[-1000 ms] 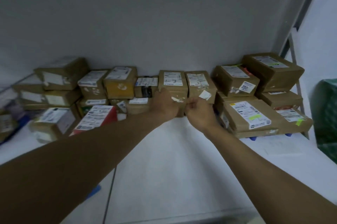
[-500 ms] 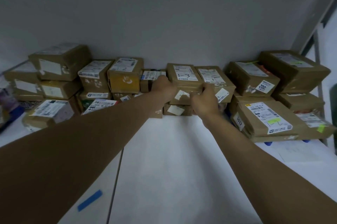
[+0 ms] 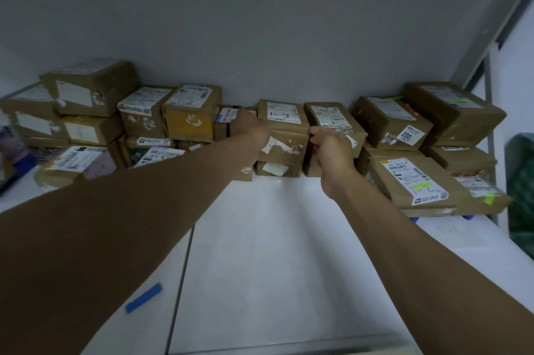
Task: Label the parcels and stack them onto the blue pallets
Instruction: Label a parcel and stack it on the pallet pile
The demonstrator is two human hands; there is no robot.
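Note:
A brown parcel marked "1-3" (image 3: 284, 130) sits in the top row of a stack of taped cardboard parcels against the grey wall. It rests on a smaller parcel (image 3: 276, 169). My left hand (image 3: 250, 130) is closed around its left side. My right hand (image 3: 332, 149) has its fingers curled at its right edge, in front of the neighbouring labelled parcel (image 3: 329, 119). Blue pallet feet (image 3: 414, 219) show under the right-hand stack, where a flat parcel marked "1-2" (image 3: 413, 181) lies on top.
More parcels are piled at the left (image 3: 86, 89) and right (image 3: 450, 112). A strip of blue tape (image 3: 143, 297) lies on the white floor. A green crate (image 3: 520, 190) stands at the far right beside a metal frame post (image 3: 488, 89).
My hands moved from the front face of the "1-3" parcel out to its two sides. My head came closer, so the stack looks larger.

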